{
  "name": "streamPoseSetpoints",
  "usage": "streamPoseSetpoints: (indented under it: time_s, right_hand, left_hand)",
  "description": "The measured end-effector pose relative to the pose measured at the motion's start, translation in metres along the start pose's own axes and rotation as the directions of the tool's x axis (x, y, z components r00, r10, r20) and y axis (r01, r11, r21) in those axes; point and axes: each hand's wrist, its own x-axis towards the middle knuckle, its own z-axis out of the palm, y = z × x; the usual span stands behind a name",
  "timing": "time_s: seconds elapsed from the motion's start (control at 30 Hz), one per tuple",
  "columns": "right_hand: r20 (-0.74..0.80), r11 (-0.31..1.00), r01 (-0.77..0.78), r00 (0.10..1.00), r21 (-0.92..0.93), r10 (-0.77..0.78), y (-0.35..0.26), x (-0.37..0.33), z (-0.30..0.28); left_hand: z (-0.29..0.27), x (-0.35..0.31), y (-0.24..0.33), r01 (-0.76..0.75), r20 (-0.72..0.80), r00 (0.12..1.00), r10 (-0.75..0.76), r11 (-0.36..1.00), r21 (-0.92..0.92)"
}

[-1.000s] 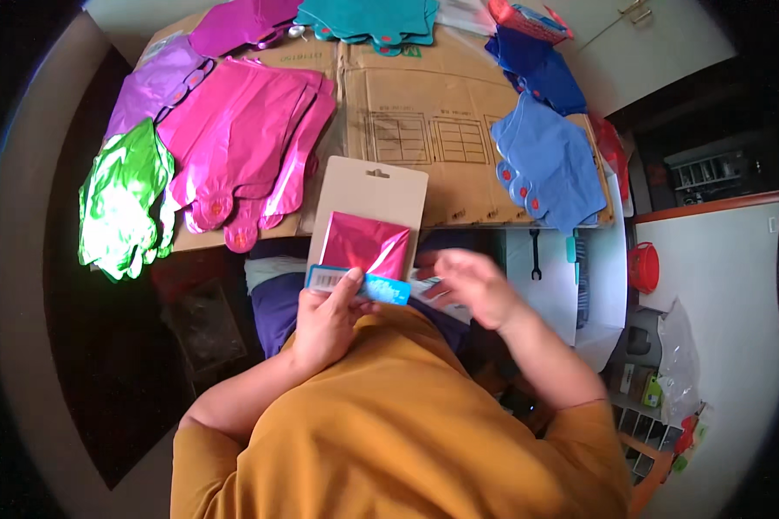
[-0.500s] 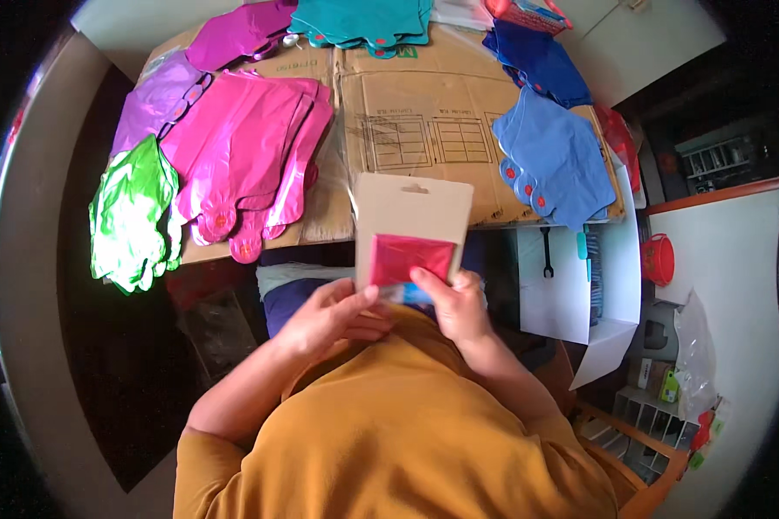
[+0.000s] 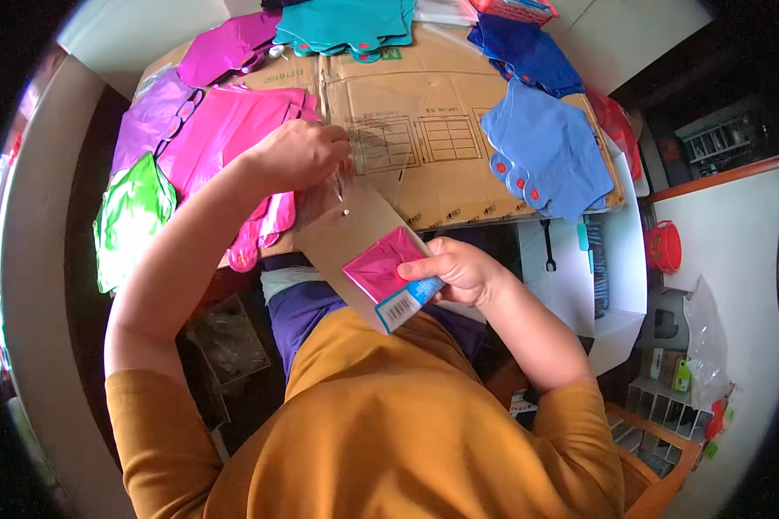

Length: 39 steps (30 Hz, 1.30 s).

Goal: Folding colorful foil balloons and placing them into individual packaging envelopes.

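Note:
My right hand (image 3: 463, 272) grips the side of a flat package, its thumb on the front. The package has a greyish-brown card backing (image 3: 329, 238), a folded shiny pink foil piece (image 3: 383, 262) and a blue-and-white label (image 3: 407, 303) with a barcode at the low end. It tilts, its top toward the upper left. At that top end my left hand (image 3: 307, 154) is raised, fingers closed in a pinch on what looks like clear plastic film (image 3: 342, 186). The fingertips are partly hidden. Behind the left forearm lie flat pink foil balloons (image 3: 203, 134) with scalloped ends.
A cardboard sheet (image 3: 398, 95) covers the table. Around it lie foil balloons: green (image 3: 138, 212), lilac (image 3: 151, 117), magenta (image 3: 229, 48), teal (image 3: 346, 24), dark blue (image 3: 528, 56) and light blue (image 3: 550, 147). An open white box (image 3: 619, 268) stands below the right edge.
My left hand has left the package's lower end and risen to its upper end. The package has turned counterclockwise, its top swinging left, with my right hand still holding its side.

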Motion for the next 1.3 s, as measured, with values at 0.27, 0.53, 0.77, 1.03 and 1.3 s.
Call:
streamPoseSetpoints:
  time_s: [0.27, 0.53, 0.77, 1.03, 1.3]
  right_hand:
    - [-0.087, 0.991, 0.049, 0.995, 0.126, -0.038, -0.001, -0.021, -0.011]
    - [-0.092, 0.988, 0.108, 0.991, 0.110, -0.098, -0.009, -0.049, -0.015]
    - [-0.050, 0.998, 0.052, 0.997, -0.022, -0.053, -0.001, -0.035, -0.015]
    - [-0.218, 0.994, 0.104, 0.971, 0.015, -0.099, -0.007, -0.044, -0.018]
    - [-0.212, 0.980, 0.196, 0.957, -0.025, -0.197, -0.001, -0.032, -0.008]
  left_hand:
    - [0.002, -0.001, 0.020, -0.097, -0.221, 0.972, 0.076, 0.992, -0.084]
    - [0.013, 0.002, 0.038, -0.085, -0.264, 0.958, 0.108, 0.992, 0.097]
    - [0.013, 0.011, 0.049, -0.020, -0.246, 0.969, 0.012, 0.999, -0.028]
    - [0.014, 0.016, 0.049, -0.034, -0.288, 0.958, -0.003, 0.992, -0.124]
    - [0.009, 0.014, 0.058, -0.111, -0.298, 0.954, 0.044, 0.971, -0.214]
